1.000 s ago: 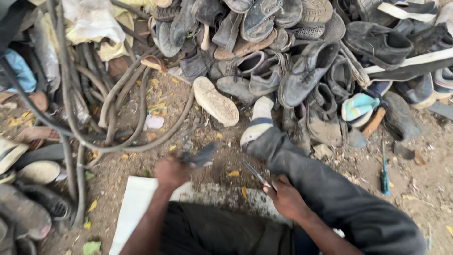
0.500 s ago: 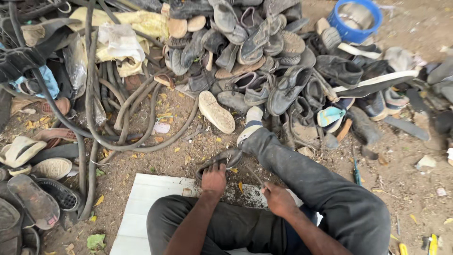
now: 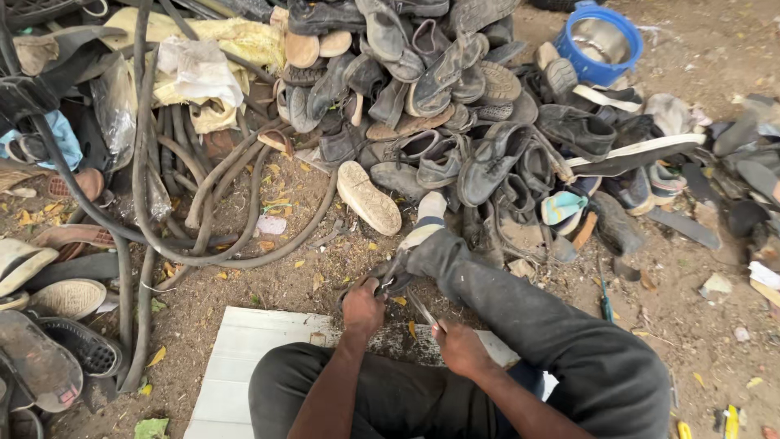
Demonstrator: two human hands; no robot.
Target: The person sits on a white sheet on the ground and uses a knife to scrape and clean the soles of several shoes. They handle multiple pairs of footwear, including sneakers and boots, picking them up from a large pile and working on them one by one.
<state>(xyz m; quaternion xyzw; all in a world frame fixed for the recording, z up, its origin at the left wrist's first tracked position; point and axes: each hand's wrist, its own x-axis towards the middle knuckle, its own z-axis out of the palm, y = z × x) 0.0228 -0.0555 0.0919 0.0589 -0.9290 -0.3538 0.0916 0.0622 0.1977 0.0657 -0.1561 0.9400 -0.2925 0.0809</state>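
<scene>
Sitting: I am on the dirt ground (image 3: pixel 244 284) with a white board (image 3: pixel 244 358) under me, my right leg (image 3: pixel 552 325) stretched out toward the heap of shoes.
Left hand: my left hand (image 3: pixel 362 307) is curled tight around a dark scrap of shoe material (image 3: pixel 392 276), pinning it just beside my right knee.
Right hand: my right hand (image 3: pixel 460 346) is closed around the handle of a thin blade-like tool (image 3: pixel 422 310); its tip slants up toward the dark scrap, but I cannot tell whether it touches.
Scrap's place: between my two hands and my right leg, low over the near edge of the white board.
Foot: my pale sock (image 3: pixel 426 219) points into the heap, next to a light shoe sole (image 3: pixel 368 197) lying bottom-up.
Heap ahead: a pile of worn dark shoes (image 3: pixel 455 106) fills the top middle, with a blue bucket (image 3: pixel 602 45) at its far right.
Left side: long rubber strips (image 3: pixel 146 203) curve across the dirt, with loose sandals (image 3: pixel 49 358) near the left edge.
Right side: a flat white sole strip (image 3: pixel 642 150) lies among more shoes, well apart from my hands.
</scene>
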